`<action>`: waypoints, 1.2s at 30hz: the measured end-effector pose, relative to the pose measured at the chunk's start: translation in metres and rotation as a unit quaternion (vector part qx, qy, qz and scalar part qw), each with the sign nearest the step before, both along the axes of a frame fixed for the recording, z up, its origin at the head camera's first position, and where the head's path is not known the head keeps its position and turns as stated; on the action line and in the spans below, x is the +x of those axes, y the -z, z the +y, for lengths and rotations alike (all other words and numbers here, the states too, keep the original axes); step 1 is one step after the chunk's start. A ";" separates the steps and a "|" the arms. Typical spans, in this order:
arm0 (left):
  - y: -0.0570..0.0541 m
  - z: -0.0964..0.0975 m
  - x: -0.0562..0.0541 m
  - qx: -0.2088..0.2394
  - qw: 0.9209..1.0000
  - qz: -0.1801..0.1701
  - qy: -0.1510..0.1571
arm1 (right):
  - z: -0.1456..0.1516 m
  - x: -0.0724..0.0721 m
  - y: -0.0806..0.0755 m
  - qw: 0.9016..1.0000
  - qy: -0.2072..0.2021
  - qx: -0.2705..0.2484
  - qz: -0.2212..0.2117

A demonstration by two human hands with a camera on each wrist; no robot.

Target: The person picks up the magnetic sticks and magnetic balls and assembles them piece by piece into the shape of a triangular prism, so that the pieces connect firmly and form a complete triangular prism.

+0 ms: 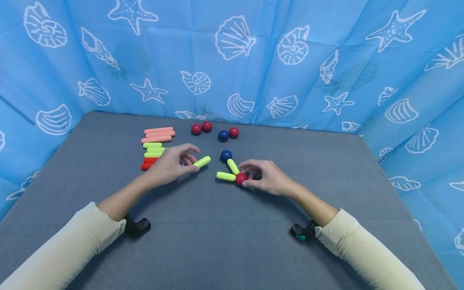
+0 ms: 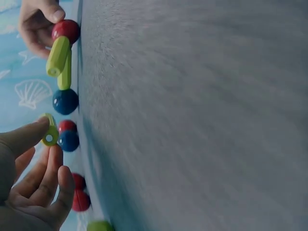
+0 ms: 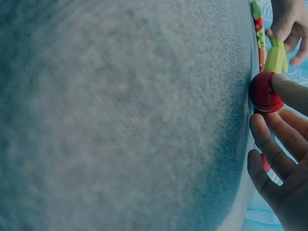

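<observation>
My left hand (image 1: 175,163) pinches a yellow-green rod (image 1: 202,162) between thumb and fingers; the left wrist view shows a small hole in the rod's end. To its right, my right hand (image 1: 267,177) holds a red ball (image 1: 241,179) between thumb and fingertips. Two yellow-green rods run out from this ball: one rod (image 1: 225,176) points left with a free end, the other rod (image 1: 233,166) leads up to a blue ball (image 1: 226,155). In the right wrist view the red ball (image 3: 266,92) shows a thin seam, with the thumb on its side.
Behind the hands lie loose red balls (image 1: 196,129) and a second blue ball (image 1: 223,135) beside another red ball (image 1: 233,132). Salmon rods (image 1: 158,134), more yellow-green rods (image 1: 152,145) and red rods (image 1: 148,163) are lined up left. A blue shell-print curtain (image 1: 232,72) borders the grey table (image 1: 232,241).
</observation>
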State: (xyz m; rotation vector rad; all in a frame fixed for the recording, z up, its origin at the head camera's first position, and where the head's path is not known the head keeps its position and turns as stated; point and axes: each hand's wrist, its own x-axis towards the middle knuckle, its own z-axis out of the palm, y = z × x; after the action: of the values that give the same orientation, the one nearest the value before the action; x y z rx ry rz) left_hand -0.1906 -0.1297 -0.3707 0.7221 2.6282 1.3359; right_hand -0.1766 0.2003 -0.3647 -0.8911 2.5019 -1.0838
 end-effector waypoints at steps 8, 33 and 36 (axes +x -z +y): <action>0.004 0.030 -0.015 -0.005 0.999 -0.038 -0.004 | 0.000 0.000 -0.001 1.000 0.002 0.010 -0.004; 0.010 0.046 -0.029 0.011 0.996 -0.086 0.002 | -0.002 0.000 0.000 1.000 0.000 0.010 -0.009; 0.008 0.046 -0.033 0.016 0.995 -0.101 0.002 | -0.002 0.000 0.001 1.000 0.001 0.008 -0.008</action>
State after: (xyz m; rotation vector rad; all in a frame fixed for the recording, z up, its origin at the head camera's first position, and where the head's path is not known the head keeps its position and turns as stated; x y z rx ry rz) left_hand -0.2231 -0.0835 -0.3787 0.5617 2.4517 1.3751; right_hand -0.1769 0.1978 -0.3655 -0.8726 2.4951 -1.0651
